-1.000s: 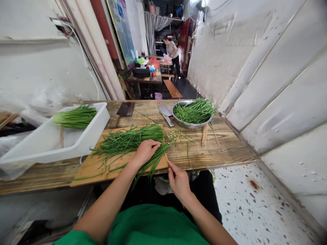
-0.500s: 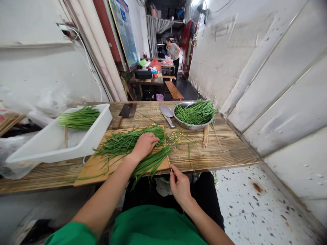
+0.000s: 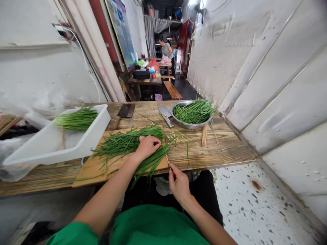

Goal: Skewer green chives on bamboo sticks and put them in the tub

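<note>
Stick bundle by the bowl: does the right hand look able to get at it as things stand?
Likely yes: the bundle lies ahead and to the right of the right hand, with just a stray stem seen between. The hand holds a stick, so it may need freeing first.

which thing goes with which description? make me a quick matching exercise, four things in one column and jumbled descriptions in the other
Things
1. metal bowl
2. plastic tray
3. right hand
4. cutting board

Descriptions
A. pinching a thin stick
B. tan, partly beneath the left hand
C. round, heaped with greens
D. white, at the left of the wooden table

Right pairs: 1-C, 2-D, 3-A, 4-B
</note>
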{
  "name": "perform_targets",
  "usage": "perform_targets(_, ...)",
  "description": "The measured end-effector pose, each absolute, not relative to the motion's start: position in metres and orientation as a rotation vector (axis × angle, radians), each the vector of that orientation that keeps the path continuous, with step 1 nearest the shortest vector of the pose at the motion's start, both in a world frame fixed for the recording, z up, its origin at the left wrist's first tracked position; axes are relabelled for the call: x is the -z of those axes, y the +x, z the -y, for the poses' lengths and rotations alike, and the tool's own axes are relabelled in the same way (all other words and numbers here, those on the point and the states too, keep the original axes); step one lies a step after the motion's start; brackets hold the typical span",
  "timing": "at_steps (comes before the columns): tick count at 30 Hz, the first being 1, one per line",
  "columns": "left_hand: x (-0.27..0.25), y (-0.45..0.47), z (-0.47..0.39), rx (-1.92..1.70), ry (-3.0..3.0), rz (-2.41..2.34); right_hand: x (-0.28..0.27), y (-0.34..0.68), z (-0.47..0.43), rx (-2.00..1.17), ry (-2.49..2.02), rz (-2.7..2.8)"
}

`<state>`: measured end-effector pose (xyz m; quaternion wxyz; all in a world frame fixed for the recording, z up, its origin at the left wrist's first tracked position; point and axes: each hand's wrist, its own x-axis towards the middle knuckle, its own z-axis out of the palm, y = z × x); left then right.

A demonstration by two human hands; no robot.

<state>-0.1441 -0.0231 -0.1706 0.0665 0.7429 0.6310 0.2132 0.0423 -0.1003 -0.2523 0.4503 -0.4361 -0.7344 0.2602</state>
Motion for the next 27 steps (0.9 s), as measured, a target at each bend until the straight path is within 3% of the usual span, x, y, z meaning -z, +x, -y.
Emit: perform_targets(27,0.1771,-0.1463,0.0233,-0.678,2.091,-1.961,0.2478,0.042,0.0991,-0.633,-1.063,1.845)
